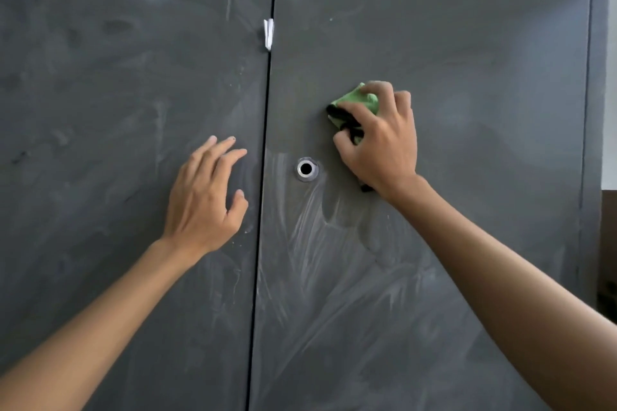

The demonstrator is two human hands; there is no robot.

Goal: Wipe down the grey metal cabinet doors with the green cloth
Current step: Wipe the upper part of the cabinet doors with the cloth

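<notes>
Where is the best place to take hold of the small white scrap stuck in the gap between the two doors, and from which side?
Probably pinch the white scrap at its free lower tip, coming straight on from the front. It stands out of the seam between the cabinet doors; its other edge seems wedged.

Your left hand (203,200) lies flat on the left door (100,143), near its inner edge. Your right hand (380,147) presses the cloth (359,98) on the right door (467,77), above-right of the lock (306,169).

Crumpled green cloth (359,100) pressed on streaky grey right door (467,77), left door (100,110) smudged
</notes>
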